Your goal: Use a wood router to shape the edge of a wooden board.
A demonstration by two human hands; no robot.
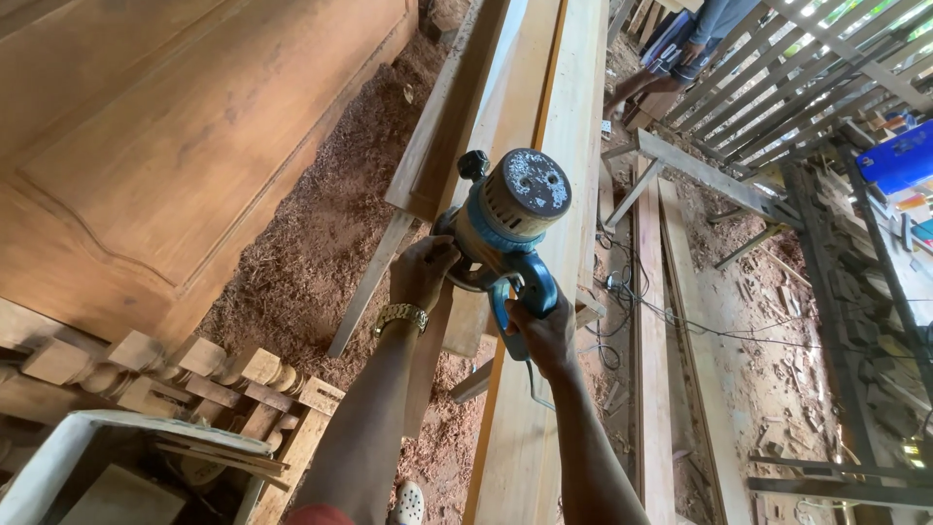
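Router (510, 219): blue body, grey cap speckled with pale dust, black knob. Plank (544, 408): pale yellow-tan. Wristwatch (400, 315): gold. Sawdust (321, 233): reddish-brown. Door panel (185, 126): warm brown. Container (899, 156): bright blue.

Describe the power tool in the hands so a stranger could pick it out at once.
Find the long pale plank running up the middle of the picture. On it sits the router, gripped by the left hand and right hand. It alone is blue, with a round dusty cap.

The router's (505, 228) base and cutter are hidden behind its motor housing and both hands. A second person (685, 49) is cut off above the waist by the top edge. The blue object (899, 156) runs off the right edge.
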